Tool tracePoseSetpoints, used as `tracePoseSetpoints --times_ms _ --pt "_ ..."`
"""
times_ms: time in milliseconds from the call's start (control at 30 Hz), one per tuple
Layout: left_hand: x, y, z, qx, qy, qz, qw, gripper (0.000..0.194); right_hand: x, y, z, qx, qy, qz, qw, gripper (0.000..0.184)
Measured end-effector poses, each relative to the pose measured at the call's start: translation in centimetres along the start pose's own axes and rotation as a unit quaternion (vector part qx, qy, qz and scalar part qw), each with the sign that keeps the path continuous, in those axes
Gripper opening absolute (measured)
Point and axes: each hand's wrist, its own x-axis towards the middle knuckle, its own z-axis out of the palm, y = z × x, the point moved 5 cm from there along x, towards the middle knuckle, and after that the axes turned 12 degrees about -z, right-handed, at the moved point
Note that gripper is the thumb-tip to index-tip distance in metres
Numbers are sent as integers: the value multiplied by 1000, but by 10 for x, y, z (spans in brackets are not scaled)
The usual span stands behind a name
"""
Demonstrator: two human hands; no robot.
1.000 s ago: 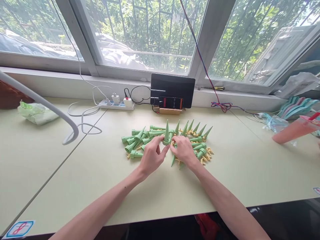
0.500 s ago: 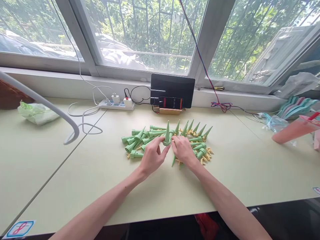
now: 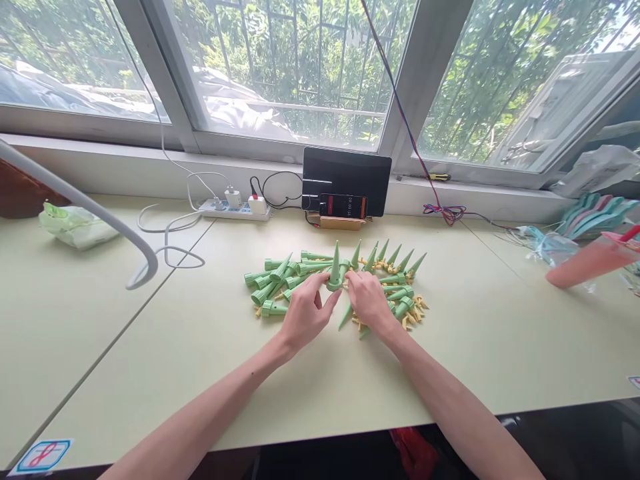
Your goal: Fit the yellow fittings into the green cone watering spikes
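My left hand (image 3: 309, 310) pinches the wide collar of a green plant watering spike (image 3: 335, 265), held upright with its point up. Close to the right side of that collar, my right hand (image 3: 369, 300) has its fingers pressed together; whatever sits between the fingertips is hidden. Around both hands lies a pile of similar green spikes (image 3: 273, 309), some lying flat and some pointing upward. Small yellow plastic pieces (image 3: 411, 313) are scattered to the right, partly under the spikes. Another spike's tip (image 3: 345, 317) sticks out below my right hand.
A phone (image 3: 343, 206) leans against a dark tablet (image 3: 347, 177) at the back. A power strip (image 3: 235, 209) with white cables is to their left. On the right lies a tilted cup of pink drink (image 3: 590, 259). A grey curved bar (image 3: 100, 207) crosses the left side.
My left hand stays on the upright spike. My right fingertips have shifted slightly right, and the spike tip below that hand has swung a little left.
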Motion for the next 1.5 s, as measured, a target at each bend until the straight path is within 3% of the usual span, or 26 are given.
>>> tracePoseSetpoints --times_ms 267,400,567,833,1500 --pt "2 1 -1 -26 -12 -31 999 25 1 0 -6 19 68 -6 997 25" --pt "3 1 -4 -43 -21 -77 996 24 -1 -3 -18 65 169 -27 983 27" --pt "4 -2 -6 -62 -25 -128 990 27 -7 -12 -36 149 291 -76 942 21" --pt "6 -8 -3 -59 -25 -136 989 31 -10 -27 -39 197 295 -146 923 20" --pt "3 -3 -2 -21 -24 -93 995 25 -11 -24 -36 183 295 -131 929 18"
